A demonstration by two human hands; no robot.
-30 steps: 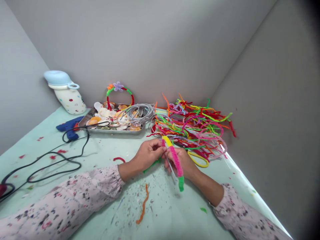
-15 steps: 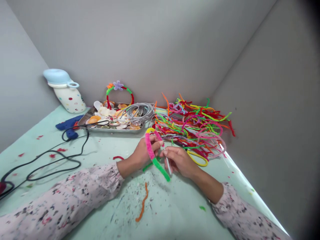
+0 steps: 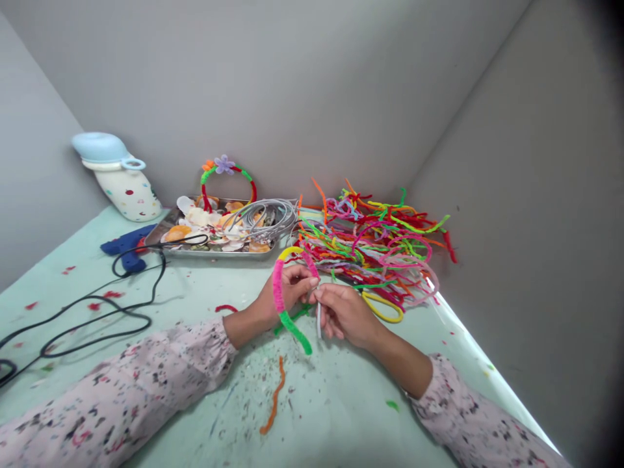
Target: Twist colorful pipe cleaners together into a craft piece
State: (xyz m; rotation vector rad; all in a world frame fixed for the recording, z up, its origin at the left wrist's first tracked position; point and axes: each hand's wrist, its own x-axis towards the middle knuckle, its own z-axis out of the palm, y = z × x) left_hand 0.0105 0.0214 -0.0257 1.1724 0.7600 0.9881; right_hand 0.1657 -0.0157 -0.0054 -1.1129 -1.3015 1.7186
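Between my two hands is a curved headband (image 3: pixel 283 292) wrapped in pink, yellow and green fuzzy pipe cleaner, its green end pointing down to the table. My left hand (image 3: pixel 280 296) is closed on the band near its top. My right hand (image 3: pixel 341 312) pinches the band's bare white end and the loose pipe cleaner tip. A big heap of coloured pipe cleaners (image 3: pixel 375 244) lies just beyond my right hand.
A metal tray (image 3: pixel 214 250) holds shells and grey headbands, with a finished flowered headband (image 3: pixel 227 175) behind it. A blue glue gun (image 3: pixel 124 244) and its black cable (image 3: pixel 97 309) lie left. A white and blue jug (image 3: pixel 117 175) stands in the corner. An orange scrap (image 3: pixel 273 400) lies near me.
The wrapped band has swung from my right hand's side over to the left, its green end now hanging below my left hand. Both hands shifted slightly left.
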